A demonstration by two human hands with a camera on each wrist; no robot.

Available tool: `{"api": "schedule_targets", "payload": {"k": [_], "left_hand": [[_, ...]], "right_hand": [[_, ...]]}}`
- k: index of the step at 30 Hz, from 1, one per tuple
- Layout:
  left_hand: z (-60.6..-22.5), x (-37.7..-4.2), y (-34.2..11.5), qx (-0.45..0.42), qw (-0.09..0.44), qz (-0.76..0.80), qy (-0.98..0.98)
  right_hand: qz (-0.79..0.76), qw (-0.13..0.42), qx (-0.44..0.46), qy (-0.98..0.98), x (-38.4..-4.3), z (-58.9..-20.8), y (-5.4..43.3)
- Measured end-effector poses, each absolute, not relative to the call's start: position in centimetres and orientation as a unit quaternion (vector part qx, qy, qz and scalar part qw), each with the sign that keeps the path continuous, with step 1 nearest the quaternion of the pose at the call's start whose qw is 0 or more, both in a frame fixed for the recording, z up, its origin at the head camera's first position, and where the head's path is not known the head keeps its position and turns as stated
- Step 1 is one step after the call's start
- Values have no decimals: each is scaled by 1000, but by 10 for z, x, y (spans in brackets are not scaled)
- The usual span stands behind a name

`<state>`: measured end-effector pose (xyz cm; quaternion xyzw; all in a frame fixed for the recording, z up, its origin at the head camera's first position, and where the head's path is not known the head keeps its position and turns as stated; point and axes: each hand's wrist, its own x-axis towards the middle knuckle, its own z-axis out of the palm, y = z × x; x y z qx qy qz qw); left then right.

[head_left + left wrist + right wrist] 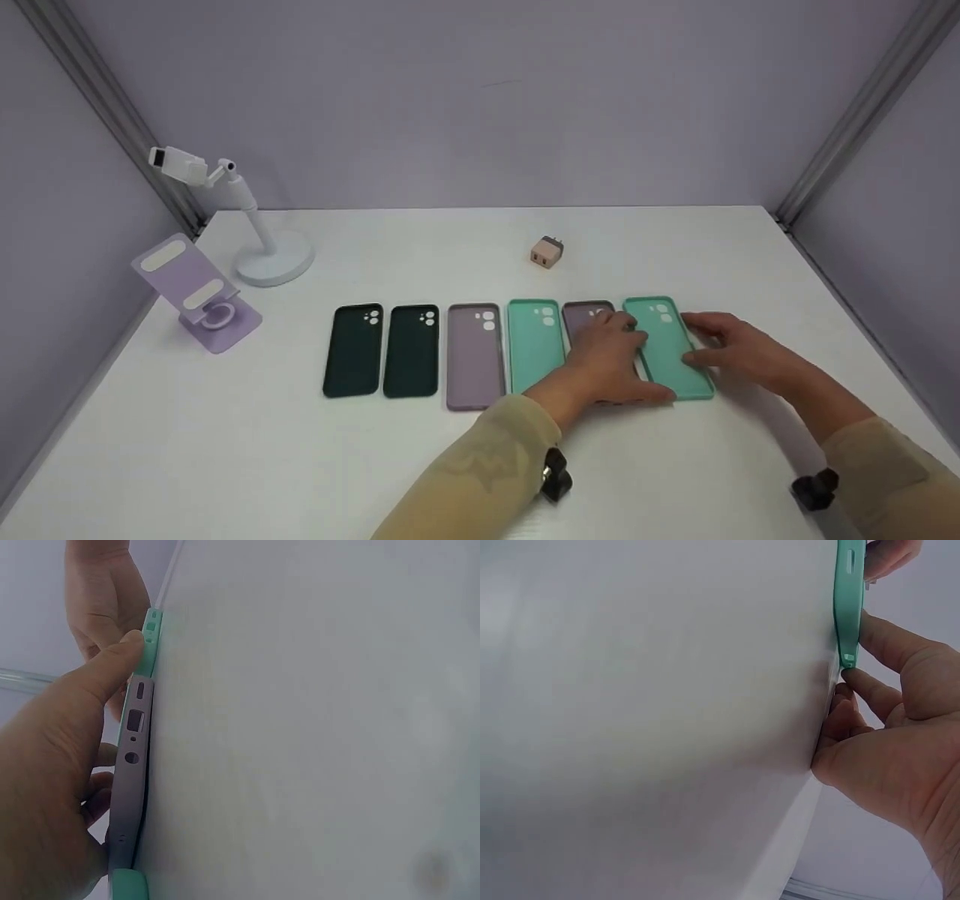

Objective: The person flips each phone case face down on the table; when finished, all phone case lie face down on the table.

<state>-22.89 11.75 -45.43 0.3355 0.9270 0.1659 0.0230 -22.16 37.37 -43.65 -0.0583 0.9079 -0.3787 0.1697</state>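
Note:
A mint green phone case point(666, 349) lies slightly slanted at the right end of a row of phone cases. My left hand point(600, 358) reaches over the smaller mauve phone case point(579, 315), hiding much of it. Its thumb touches the green case's near edge, also seen in the left wrist view, and its fingers are by that case's left side. At the right side, my right hand point(739, 351) touches the edge of the same green case point(847, 611) with its fingertips; its thumb is near the tabletop.
Leftward in the row lie another mint green case point(535, 349), a larger mauve case point(475, 360) and two dark green cases point(411, 352). Behind is a pink two-port charger point(547, 253). A white stand point(274, 259) and a purple phone holder point(217, 330) stand at left.

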Motion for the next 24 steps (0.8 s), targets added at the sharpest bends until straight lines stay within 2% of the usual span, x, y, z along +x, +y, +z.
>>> {"api": "schedule_targets", "payload": {"k": [12, 24], "left_hand": [[-456, -231, 119, 332, 1, 151, 931], [-455, -229, 118, 325, 14, 156, 933]], "right_hand": [[-377, 172, -44, 909, -222, -435, 375], [-424, 157, -56, 890, -211, -423, 375]]}}
